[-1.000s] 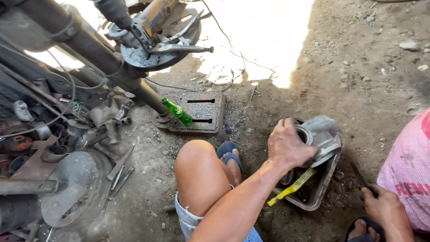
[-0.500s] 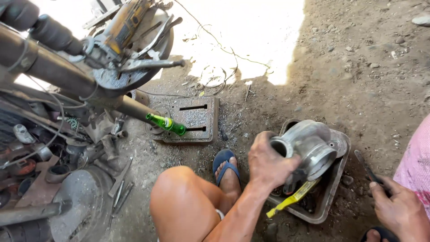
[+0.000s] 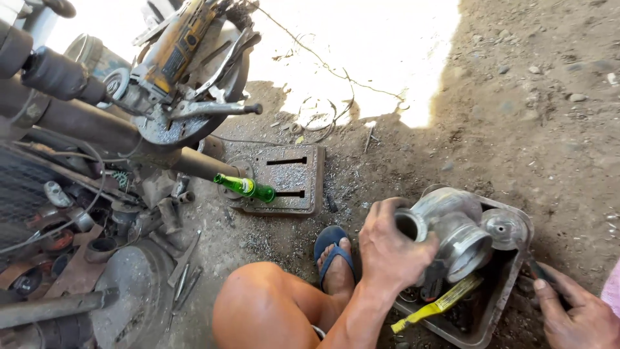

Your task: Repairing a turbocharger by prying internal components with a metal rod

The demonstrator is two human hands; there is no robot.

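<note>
Dirt ground (image 3: 516, 116); left hand (image 3: 391, 249) lifted metal housing (image 3: 452, 229) higher.

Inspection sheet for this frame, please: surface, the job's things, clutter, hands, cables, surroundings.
Surface: bare dirt ground, half in shade, with a sunlit patch at the top.
Job's things: grey metal housing held above a dark tray; a yellow-handled tool lies in the tray.
Clutter: green bottle lying tipped by a slotted metal plate; metal parts and rods at left.
Hands: left hand grips the housing's tube end; right hand at the lower right edge holds a dark tool.
Cables: thin wire across the sunlit ground.
Surroundings: angle grinder resting on machinery at top left.
</note>
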